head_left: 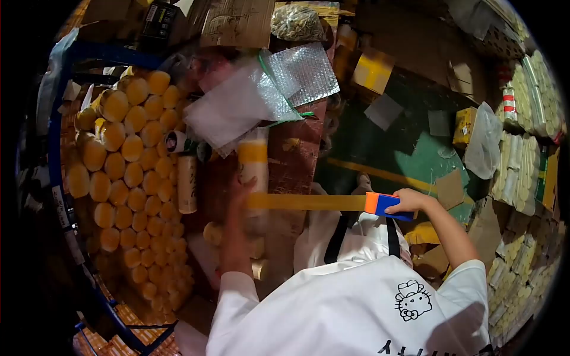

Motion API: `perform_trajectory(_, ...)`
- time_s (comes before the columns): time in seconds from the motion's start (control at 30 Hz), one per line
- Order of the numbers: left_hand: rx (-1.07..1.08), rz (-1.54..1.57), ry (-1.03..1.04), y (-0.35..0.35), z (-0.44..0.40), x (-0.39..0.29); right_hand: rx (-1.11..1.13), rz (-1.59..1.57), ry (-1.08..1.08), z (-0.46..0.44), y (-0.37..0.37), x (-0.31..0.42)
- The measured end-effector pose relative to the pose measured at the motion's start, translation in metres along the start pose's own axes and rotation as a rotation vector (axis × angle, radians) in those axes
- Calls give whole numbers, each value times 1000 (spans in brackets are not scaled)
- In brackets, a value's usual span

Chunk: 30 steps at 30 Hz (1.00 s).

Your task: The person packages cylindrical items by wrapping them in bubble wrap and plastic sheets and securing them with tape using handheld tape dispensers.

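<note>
In my right hand (405,203) is a blue and orange tape dispenser (389,204), with the fingers wrapped round it. A stretched band of yellow-brown packing tape (309,202) runs left from it to a pale cylindrical roll (257,178). Yellow tape circles the roll's far end. My left hand (240,196) is at the roll's left side, smeared by motion, so its grip is unclear. Above the roll lie a bubble-wrap bag (303,74) and a translucent white sheet (228,107), both on the dark red table (303,154).
Many yellow-ended rolls (132,148) are stacked at the left beside a blue frame (56,154). A tan tube (187,184) stands near them. A yellow-taped carton (373,71) is beyond the table. Wrapped bundles (516,166) line the right side. Cardboard scraps (449,188) lie on the floor.
</note>
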State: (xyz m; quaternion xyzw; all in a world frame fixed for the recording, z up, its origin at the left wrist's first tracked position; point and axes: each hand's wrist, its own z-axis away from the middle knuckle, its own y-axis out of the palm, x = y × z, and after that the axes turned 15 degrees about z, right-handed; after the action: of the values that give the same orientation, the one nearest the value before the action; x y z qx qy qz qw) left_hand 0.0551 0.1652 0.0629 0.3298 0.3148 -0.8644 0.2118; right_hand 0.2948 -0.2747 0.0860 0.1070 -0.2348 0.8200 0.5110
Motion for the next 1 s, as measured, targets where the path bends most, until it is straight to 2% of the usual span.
perform_trajectory(0.03,0,1,-11,-13,-8,8,-10,60,-59,-7,2,6)
perform_trajectory(0.1,28,-107,309,-34,-19,25,3,65,-55,-11,-2,15)
perform_trajectory(0.13,26,-108,294,-28,-5,10,-22,96,-48,-12,-4,19)
perform_trajectory(0.2,-180,-438,348,-6,19,-19,-78,180,-41,-16,-3,19)
perform_trajectory(0.23,-177,-436,343,-1,18,-8,-73,181,-38,-15,-2,17)
perform_trajectory(0.3,-7,-129,100,9,6,15,-96,340,-18,-15,-6,15)
perform_trajectory(0.33,-5,-125,109,20,16,-1,-112,419,12,-20,-2,4)
perform_trajectory(0.4,-99,-656,129,46,53,-43,-131,409,35,-16,-5,-9)
perform_trajectory(0.43,-92,-660,131,55,57,-37,-138,403,53,-11,-5,-13)
perform_trajectory(0.5,-310,-834,430,76,59,-26,-126,405,101,0,-11,-21)
perform_trajectory(0.53,-304,-833,438,86,58,-26,-151,381,105,7,-12,-27)
perform_trajectory(0.63,-411,-875,358,98,50,-27,-156,302,140,19,-13,-39)
perform_trajectory(0.7,-320,-473,158,85,34,-32,-167,42,31,29,-12,-43)
perform_trajectory(0.83,-317,-446,211,69,28,-31,-168,78,-33,40,-8,-40)
perform_trajectory(0.9,-303,-485,135,63,23,-16,-145,97,-44,49,-9,-45)
perform_trajectory(0.93,-298,-494,145,68,37,-24,-160,84,11,55,-9,-47)
perform_trajectory(1.0,-344,-437,38,83,66,-35,-159,88,28,74,-17,-46)
